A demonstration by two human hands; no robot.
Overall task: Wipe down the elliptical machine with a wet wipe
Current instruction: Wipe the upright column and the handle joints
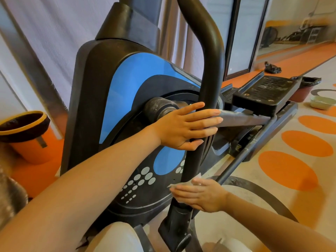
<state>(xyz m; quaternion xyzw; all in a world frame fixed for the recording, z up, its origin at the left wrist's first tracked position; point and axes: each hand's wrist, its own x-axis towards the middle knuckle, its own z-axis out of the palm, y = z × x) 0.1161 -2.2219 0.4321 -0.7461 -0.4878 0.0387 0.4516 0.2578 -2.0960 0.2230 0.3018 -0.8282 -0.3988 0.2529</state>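
While the black swing arm (209,91) of the elliptical machine (131,99) stands as my landmark, I read everything else from it, left to right. Well to its left, an orange bin (25,135) with a dark liner sits on the floor, beside the machine's housing. My left hand (183,126) reaches across the blue-and-black flywheel cover (134,84) and lies flat against the swing arm about halfway up, fingers straight and pointing rightward across the tube, thumb tucked under near its lower side. I judge it is steadying the arm, not gripping it.

Lower on the same tube, just above the pivot bracket (177,226), my right hand (201,194) presses the wet wipe (189,182) against the tube's right face. Its fingers look straight and point leftward, with the white wipe showing above and below them; I cannot tell whether the thumb hooks behind.

What matters for the next stroke is that the tube's long axis runs nearly upright, leaning slightly, so the unwiped length lies up from the wipe toward my left hand. The right hand is the nearer one and would slide up along that axis, I judge, with the left yielding its spot.

Right of the swing arm, the foot pedal (263,93) juts out, dusty.
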